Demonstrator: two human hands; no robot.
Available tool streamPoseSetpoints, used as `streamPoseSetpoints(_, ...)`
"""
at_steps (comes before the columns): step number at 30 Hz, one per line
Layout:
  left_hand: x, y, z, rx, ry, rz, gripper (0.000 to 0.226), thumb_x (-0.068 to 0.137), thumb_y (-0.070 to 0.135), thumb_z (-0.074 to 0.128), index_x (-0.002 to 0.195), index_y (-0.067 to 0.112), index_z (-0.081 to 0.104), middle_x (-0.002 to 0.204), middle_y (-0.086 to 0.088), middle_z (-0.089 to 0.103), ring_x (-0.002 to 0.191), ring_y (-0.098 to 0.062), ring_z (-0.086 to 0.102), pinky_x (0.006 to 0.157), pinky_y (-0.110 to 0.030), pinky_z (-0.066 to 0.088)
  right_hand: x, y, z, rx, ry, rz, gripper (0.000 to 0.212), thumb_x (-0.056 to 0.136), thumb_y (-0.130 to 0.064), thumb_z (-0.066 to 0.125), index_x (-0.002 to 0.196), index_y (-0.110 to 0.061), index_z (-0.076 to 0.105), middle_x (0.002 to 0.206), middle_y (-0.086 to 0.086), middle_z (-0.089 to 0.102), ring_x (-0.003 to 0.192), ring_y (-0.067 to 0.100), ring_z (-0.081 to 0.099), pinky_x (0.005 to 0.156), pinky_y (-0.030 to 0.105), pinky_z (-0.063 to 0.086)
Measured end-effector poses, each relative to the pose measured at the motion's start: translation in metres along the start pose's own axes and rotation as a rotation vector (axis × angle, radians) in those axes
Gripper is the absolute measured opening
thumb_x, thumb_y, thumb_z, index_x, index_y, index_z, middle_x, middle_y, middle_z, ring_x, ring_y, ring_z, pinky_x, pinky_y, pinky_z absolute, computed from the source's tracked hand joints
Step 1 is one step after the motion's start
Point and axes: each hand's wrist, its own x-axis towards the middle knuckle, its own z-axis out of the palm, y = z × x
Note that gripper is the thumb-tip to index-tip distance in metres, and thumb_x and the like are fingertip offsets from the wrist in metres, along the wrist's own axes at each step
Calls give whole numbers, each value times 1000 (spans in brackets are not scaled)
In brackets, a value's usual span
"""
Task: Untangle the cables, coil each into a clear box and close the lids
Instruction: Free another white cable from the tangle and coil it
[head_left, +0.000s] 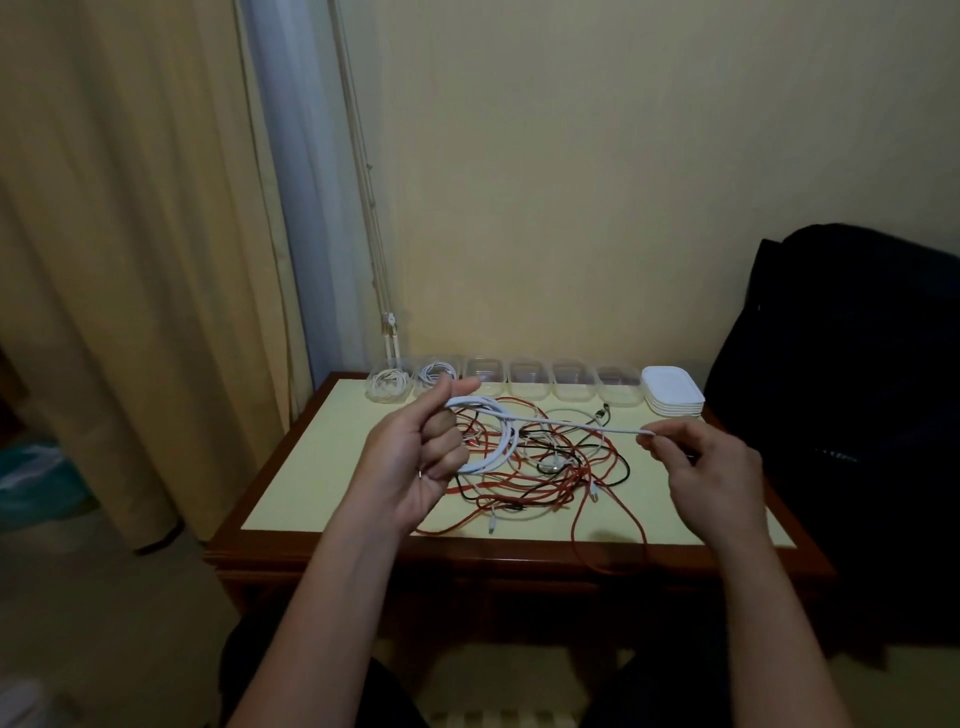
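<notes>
The left hand holds a coiled white cable above the counter, while the right hand pinches its free end. Tangled red cables lie mid-counter. Clear boxes line the far edge.

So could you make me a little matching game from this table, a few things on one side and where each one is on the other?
Things:
1. white cable
2. stack of white lids
3. red cable
4. leftmost clear box

Places or states:
A. hangs over the table's front edge
B. already holds a coiled cable
C. stretched between both hands
D. right end of the box row

Pairs: 1-C, 2-D, 3-A, 4-B
</notes>
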Motion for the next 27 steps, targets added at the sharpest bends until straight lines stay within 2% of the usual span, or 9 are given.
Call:
streamPoseSetpoints(3,-1,0,3,8,-31,29,29,90,22,58,107,2,71,53,8,15,37,-3,15,36,-17,14,-5,1,2,-28,13,-73,13,92,-11,73,93,-23,78,85,-15,70,82,-12,59,70,0,40)
streamPoseSetpoints(6,1,-1,7,-32,-36,60,31,91,22,58,112,2,69,58,7,10,40,-3,11,35,-17,15,-16,-1,10,-120,-64,-157,13,89,-12,75,96,-21,79,88,-13,72,80,-8,60,74,7,42)
streamPoseSetpoints(9,3,-4,9,-48,-29,102,23,97,20,55,103,5,72,56,7,10,35,-2,16,34,-16,15,-29,-9,24,-55,-206,-104,14,87,-13,77,95,-25,79,78,-17,72,72,-6,65,70,8,50)
streamPoseSetpoints(11,4,-7,11,-58,-19,102,23,98,21,56,105,5,71,52,8,14,35,-2,17,33,-16,15,-38,-21,32,106,-288,-7,13,86,-11,79,89,-24,76,74,-11,75,72,-3,69,71,11,54)
streamPoseSetpoints(13,5,-12,13,-73,-3,89,24,97,22,57,108,5,70,51,8,15,36,-2,17,33,-16,16,-44,-39,39,400,-309,146,10,86,-7,78,92,-14,74,78,0,77,76,10,75,75,23,60)
streamPoseSetpoints(18,6,-23,18,-120,-3,46,24,96,24,56,104,6,68,54,7,9,35,-3,14,33,-16,13,-50,-81,52,1207,-208,468,15,89,6,68,104,8,67,95,20,77,90,26,76,78,26,61)
streamPoseSetpoints(22,8,-25,18,-142,8,36,23,101,24,52,104,5,66,52,7,11,32,-3,17,30,-16,17,-52,-87,56,1244,-375,464,20,98,2,55,111,2,70,102,15,76,86,16,72,70,23,57)
streamPoseSetpoints(24,8,-25,19,-126,33,55,24,101,24,53,106,4,67,50,8,15,33,-3,16,31,-15,17,-54,-87,57,1180,-501,433,25,98,-2,53,111,-5,74,98,7,74,76,11,60,65,24,44)
streamPoseSetpoints(27,8,-28,19,-47,80,138,26,99,24,55,107,2,67,49,6,17,34,-3,15,33,-15,18,-55,-91,55,1305,-660,483,34,90,-17,53,114,-9,76,92,3,65,67,12,44,64,31,31)
